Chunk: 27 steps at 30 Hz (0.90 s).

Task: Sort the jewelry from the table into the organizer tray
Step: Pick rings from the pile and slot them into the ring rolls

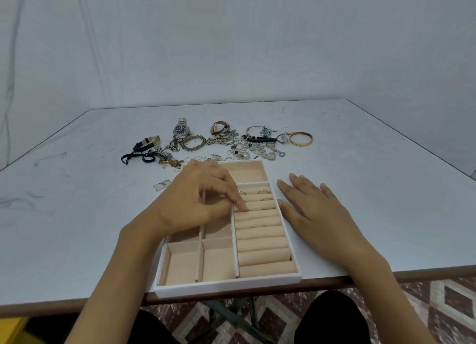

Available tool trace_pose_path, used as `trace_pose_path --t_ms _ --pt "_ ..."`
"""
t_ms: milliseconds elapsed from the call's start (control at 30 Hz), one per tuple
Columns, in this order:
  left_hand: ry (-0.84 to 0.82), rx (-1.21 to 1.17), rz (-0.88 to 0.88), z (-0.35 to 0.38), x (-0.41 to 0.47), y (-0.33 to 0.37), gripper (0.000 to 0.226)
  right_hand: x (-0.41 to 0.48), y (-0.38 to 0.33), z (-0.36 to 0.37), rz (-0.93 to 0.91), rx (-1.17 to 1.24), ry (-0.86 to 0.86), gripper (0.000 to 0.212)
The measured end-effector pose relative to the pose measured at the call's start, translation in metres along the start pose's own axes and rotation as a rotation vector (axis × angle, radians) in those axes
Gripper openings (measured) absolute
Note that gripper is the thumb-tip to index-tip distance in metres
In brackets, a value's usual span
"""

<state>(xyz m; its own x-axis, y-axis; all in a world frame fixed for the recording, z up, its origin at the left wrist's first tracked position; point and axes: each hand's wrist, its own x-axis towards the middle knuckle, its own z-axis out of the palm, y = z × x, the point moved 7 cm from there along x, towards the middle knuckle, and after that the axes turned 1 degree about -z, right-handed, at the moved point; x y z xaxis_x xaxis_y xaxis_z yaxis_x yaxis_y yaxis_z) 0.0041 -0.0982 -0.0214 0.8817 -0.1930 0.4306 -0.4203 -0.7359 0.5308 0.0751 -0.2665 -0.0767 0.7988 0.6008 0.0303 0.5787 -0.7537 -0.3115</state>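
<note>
A person sits at a pale bench (pixel 77 215) with a white organizer tray (pixel 226 284) in front of them. The left hand (pixel 201 197) hovers over the tray's far half, fingers curled, its index fingertip (pixel 242 207) pressed into a groove of the padded ring rolls (pixel 262 240). It may be seating a ring there, but anything under the finger is hidden, so I cannot tell whether it grips one. Just beyond that fingertip, a few rings (pixel 262 192) already stand in the grooves. The right hand (pixel 314 209) lies open and flat on the bench, just beside the tray's right wall. Well beyond both hands lies the unsorted jewelry (pixel 247 142), with a steel watch (pixel 181 130) at its left and a gold bangle (pixel 300 138) at its right. To do this step well, press straight down until the band wedges upright, steadying the tray with the right hand so it does not slide
</note>
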Motion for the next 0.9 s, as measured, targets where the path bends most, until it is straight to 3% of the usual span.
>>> trace_pose_path --t_ms 500,667,767,900 --pt "-0.048 -0.119 -0.016 -0.001 -0.001 -0.001 0.024 0.001 0.001 0.000 0.003 -0.013 -0.006 0.055" --pt "0.125 -0.227 -0.190 -0.029 0.001 -0.023 0.023 0.001 -0.002 -0.003 -0.005 -0.033 -0.004 0.054" --pt "0.216 -0.161 -0.303 -0.047 0.007 -0.050 0.027 0.002 -0.007 -0.016 -0.026 -0.084 0.029 0.050" --pt "0.253 -0.040 -0.395 -0.051 0.025 -0.079 0.022 0.029 -0.004 -0.046 0.008 -0.029 0.022 0.025"
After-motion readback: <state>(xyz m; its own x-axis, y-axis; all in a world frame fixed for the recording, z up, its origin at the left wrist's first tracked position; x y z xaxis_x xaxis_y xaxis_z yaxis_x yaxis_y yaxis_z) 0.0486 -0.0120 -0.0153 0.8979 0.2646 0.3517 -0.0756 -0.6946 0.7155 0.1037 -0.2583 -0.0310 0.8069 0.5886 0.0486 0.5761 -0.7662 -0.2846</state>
